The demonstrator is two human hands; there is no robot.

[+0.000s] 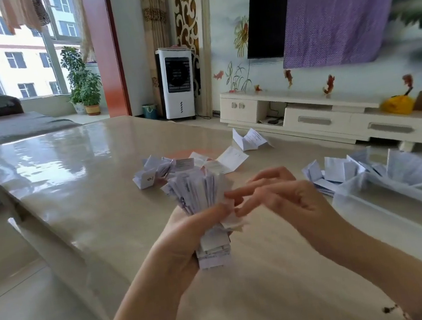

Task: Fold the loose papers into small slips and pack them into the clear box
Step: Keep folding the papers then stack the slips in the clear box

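My left hand [187,233] grips a thick bundle of folded white paper slips [198,191], fanned out at the top and squared at the bottom, above the table's middle. My right hand [271,194] is beside the bundle with relaxed fingers, its fingertips touching the slips' right edge. A clear box [368,208] stands at the right with several folded slips [341,171] sticking up in it. Loose folded papers [157,171] lie beyond the bundle, and unfolded leaflets [232,158] lie further right.
The glossy beige table [71,179] stretches left and toward me. Another creased leaflet [250,140] lies near the far edge. Beyond the table are a white TV cabinet [320,117], a white air cooler [177,83] and potted plants [83,82].
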